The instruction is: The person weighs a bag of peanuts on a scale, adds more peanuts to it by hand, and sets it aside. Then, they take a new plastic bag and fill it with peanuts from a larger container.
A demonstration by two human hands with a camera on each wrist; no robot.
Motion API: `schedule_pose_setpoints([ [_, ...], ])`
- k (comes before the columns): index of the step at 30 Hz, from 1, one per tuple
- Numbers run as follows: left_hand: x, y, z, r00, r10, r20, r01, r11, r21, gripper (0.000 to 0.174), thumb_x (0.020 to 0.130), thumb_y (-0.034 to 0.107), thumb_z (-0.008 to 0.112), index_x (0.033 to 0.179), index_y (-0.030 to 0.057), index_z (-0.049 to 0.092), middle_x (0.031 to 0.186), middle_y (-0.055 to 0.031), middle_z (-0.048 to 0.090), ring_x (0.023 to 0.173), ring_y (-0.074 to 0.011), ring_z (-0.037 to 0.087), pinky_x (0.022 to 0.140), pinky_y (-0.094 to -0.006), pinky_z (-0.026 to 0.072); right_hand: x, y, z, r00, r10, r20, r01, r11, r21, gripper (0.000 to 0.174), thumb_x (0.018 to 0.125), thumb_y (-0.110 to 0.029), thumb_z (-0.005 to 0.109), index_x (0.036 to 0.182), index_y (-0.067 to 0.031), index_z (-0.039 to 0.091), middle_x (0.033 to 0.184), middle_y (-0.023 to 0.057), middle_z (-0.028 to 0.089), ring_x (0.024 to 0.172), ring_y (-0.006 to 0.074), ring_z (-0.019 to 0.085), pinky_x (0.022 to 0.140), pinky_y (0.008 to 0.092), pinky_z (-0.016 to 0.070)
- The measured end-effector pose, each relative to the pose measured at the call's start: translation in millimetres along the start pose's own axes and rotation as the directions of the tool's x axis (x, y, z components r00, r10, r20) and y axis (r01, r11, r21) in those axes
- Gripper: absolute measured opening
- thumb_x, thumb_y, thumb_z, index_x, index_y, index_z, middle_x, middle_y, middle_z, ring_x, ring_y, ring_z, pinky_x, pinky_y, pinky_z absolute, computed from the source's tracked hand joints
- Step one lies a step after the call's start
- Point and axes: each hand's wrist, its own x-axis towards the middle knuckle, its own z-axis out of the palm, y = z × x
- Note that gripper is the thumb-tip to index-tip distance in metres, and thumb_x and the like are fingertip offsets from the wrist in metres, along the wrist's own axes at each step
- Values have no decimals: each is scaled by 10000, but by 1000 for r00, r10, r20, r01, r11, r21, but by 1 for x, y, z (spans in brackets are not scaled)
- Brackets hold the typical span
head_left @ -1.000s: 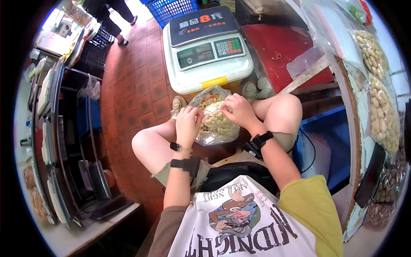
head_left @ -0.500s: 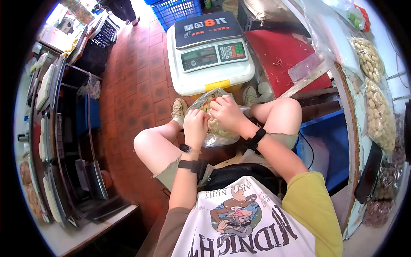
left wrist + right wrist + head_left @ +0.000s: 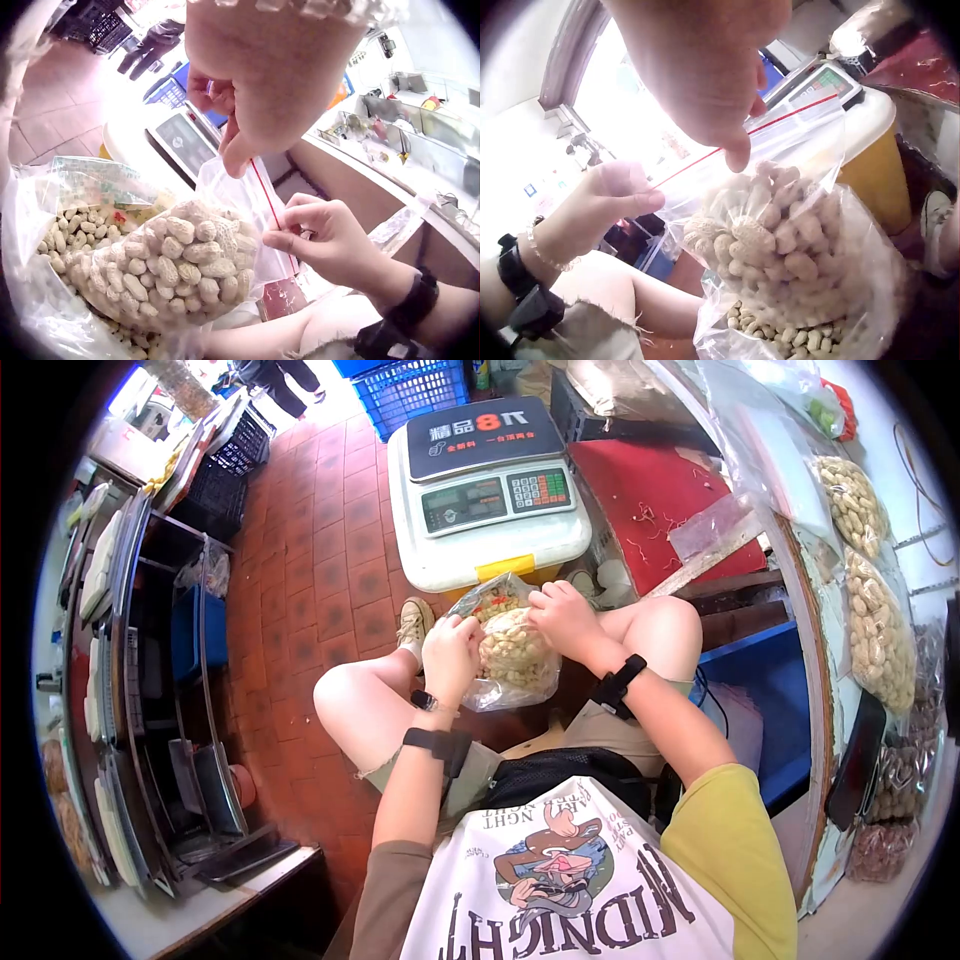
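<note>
A clear zip bag (image 3: pixel 184 259) with a red line along its mouth is full of unshelled peanuts. Thumb and fingers of my left hand (image 3: pixel 453 658) pinch the bag's mouth at one end. Farther along the same red strip (image 3: pixel 795 111), my right hand (image 3: pixel 565 622) pinches it too, so the mouth is stretched between both hands. Under the zip bag sits a larger clear plastic bag (image 3: pixel 870 262), its top spread open, with loose peanuts (image 3: pixel 799 337) inside. Both bags are between the person's knees in the head view.
A digital scale (image 3: pixel 492 500) stands on a white-lidded box just ahead. A red board (image 3: pixel 660 510) lies to its right. Filled bags of peanuts (image 3: pixel 880 625) line the right side, above a blue bin (image 3: pixel 780 700). Racks (image 3: pixel 150 710) stand left, and a person is at the far left.
Half a second ago the hands were close together over the bag mouth; now they are farther apart along it, showing more of the peanuts. The bags stay between the knees.
</note>
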Motion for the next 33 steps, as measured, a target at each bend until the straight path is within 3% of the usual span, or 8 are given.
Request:
schedule_pose_setpoints([
  [16, 0, -3, 0, 999, -33, 34, 36, 994, -99, 119, 783, 84, 684, 730, 56, 582, 740, -107, 558, 800, -330, 576, 698, -434, 479, -23, 35, -11, 991, 7, 131, 18, 981, -192, 45, 713, -100, 643, 710, -144, 646, 853, 14, 584, 878, 203, 577, 775, 330, 439],
  [22, -4, -3, 0, 997, -68, 30, 71, 993, -100, 121, 785, 95, 690, 755, 47, 584, 757, -110, 572, 813, -336, 588, 709, -448, 487, -43, 52, -5, 975, 148, 163, -121, 979, -162, 52, 726, -103, 661, 713, -151, 649, 873, 14, 599, 893, 210, 595, 757, 346, 432],
  [24, -6, -20, -1, 991, -124, -44, 124, 992, -14, 122, 787, 94, 691, 771, 39, 583, 774, -115, 584, 814, -345, 599, 710, -457, 485, -59, 70, -9, 908, 316, 276, -203, 907, -370, 40, 763, -105, 674, 749, -112, 638, 905, 40, 611, 904, 253, 615, 731, 371, 460],
  [26, -10, -38, -19, 958, -287, -14, 284, 953, -100, 75, 799, 65, 674, 787, 23, 613, 786, -134, 632, 790, -345, 624, 700, -431, 493, -80, 93, -17, 786, 568, 244, -596, 801, 58, 63, 823, -101, 668, 873, -69, 646, 944, 73, 621, 915, 293, 631, 705, 401, 491],
  [28, -12, -50, -22, 926, -377, -4, 370, 909, -191, 68, 810, 53, 670, 789, 16, 617, 786, -152, 642, 766, -327, 635, 701, -408, 501, -74, 90, -18, 830, 544, 123, -558, 818, 141, 184, 834, -132, 703, 991, -56, 643, 951, 105, 615, 894, 309, 635, 722, 412, 518],
  [30, -11, -50, -20, 948, -317, -30, 303, 927, -220, 71, 822, 45, 659, 791, 10, 606, 785, -164, 636, 744, -312, 636, 698, -394, 502, -64, 82, 0, 809, 565, 165, -563, 662, 495, 377, 765, -176, 789, 1099, -66, 653, 1019, 112, 612, 911, 265, 622, 765, 407, 521],
  [32, -11, -42, -12, 963, -265, -39, 251, 943, -219, 36, 819, 33, 630, 797, 28, 603, 791, -153, 627, 763, -333, 628, 702, -406, 502, -58, 57, 22, 737, 580, 347, -623, 385, 681, 664, 676, -245, 878, 1253, -64, 604, 1195, 136, 581, 991, 247, 602, 841, 388, 523],
  [33, -12, -45, -6, 983, -183, -33, 174, 970, -172, 22, 809, 24, 618, 801, 41, 606, 794, -147, 612, 791, -341, 623, 709, -416, 499, -54, 51, 31, 752, 504, 426, -632, 364, 684, 811, 646, -262, 903, 1339, -61, 534, 1279, 146, 542, 1058, 255, 583, 891, 381, 508],
])
